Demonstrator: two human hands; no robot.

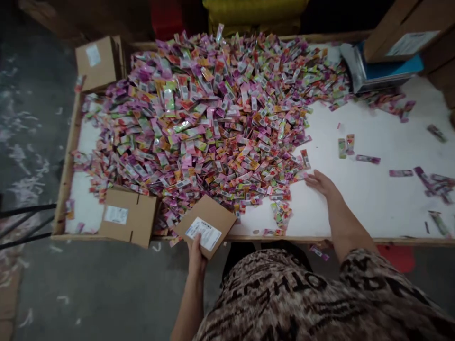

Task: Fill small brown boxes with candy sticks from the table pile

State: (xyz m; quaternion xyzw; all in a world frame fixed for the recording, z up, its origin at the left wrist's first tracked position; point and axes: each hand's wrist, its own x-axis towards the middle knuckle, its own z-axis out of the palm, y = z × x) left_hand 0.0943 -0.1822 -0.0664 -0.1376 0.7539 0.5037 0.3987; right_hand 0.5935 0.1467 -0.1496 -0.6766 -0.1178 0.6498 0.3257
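Note:
My left hand grips a brown cardboard box by its near edge, thumb lying over the white printed label. The box is tilted above the table's front edge, beside a big heap of small stick sachets in pink, purple, green and orange. My right hand rests at the heap's right border on the white tabletop. Its fingers are stretched out towards the heap, their tips at a pale pink sachet; whether they press on it is hard to see.
Another labelled cardboard box lies at the front left, and one more at the back left corner. At the back right, a carton sits on a blue-topped container. Loose sachets lie scattered on the right. A wooden rim borders the table.

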